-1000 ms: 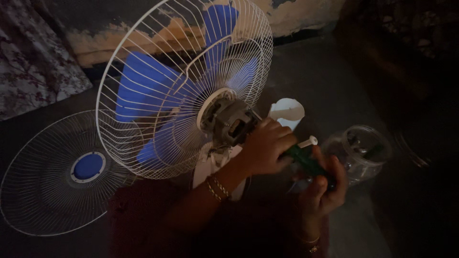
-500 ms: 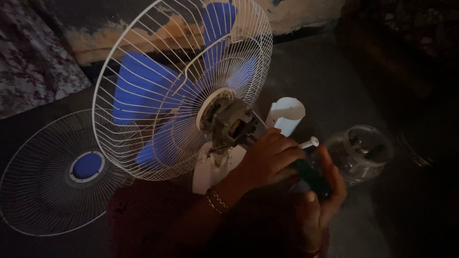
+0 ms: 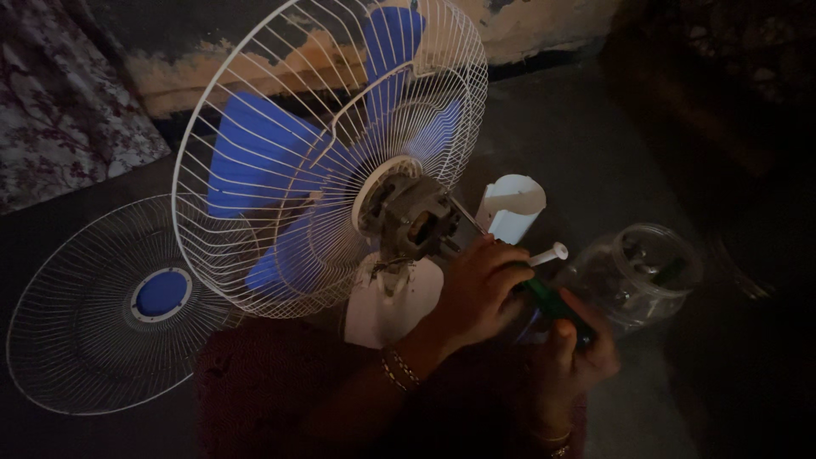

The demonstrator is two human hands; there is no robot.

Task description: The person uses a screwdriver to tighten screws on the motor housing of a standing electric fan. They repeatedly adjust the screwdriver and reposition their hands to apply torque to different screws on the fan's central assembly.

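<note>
Head view. I see a table fan (image 3: pixel 340 170) lying tilted: a round white wire rear guard, thin radial ribs, with smooth blue plastic blades (image 3: pixel 255 170) behind the mesh. At its hub sits the bare motor (image 3: pixel 410 218), dull grey metal with copper-toned windings showing, above a glossy white plastic neck (image 3: pixel 393 299). My left hand (image 3: pixel 481 289), two thin bangles at the wrist, is curled shut against the rear of the motor, knuckles up; what the fingers pinch I cannot tell. My right hand (image 3: pixel 571 353) is lower, closed round the dark green handle of a screwdriver (image 3: pixel 552 302), thumb along the handle, which angles up toward the motor. A short white plastic peg (image 3: pixel 548 253) juts out just beside the left knuckles. A detached front guard (image 3: pixel 102 314), white wire with a blue centre disc, lies flat on the dark floor to the left. A clear round jar (image 3: pixel 637 274) rests near the right hand; a white curved plastic cover (image 3: pixel 510 206) stands behind.
</note>
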